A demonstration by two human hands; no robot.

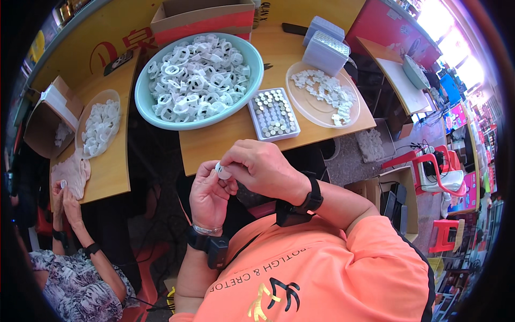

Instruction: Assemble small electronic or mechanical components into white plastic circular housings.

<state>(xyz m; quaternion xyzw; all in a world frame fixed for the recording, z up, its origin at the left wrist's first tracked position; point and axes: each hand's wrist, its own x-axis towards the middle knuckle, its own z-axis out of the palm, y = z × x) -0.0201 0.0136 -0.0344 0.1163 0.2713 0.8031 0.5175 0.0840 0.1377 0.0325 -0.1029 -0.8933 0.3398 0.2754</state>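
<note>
My left hand [208, 196] and my right hand [257, 165] meet just below the table's near edge. Together they pinch a small white round plastic part [221, 172] between the fingertips. Both wrists carry black bands. On the wooden table [214, 142] above them stands a large pale green bowl [248, 88] heaped with white plastic rings. To its right lies a clear tray [256, 122] of small round metal discs, the thing nearest my right hand. Further right a clear oval plate [306, 110] carries several small white pieces.
Another person's hands [64, 196] work at the left by a second table with a plate of white parts [99, 127]. Cardboard boxes [204, 16] stand at the back. Stacked clear trays [324, 45] sit at the back right. Red plastic stools [445, 236] stand on the floor at right.
</note>
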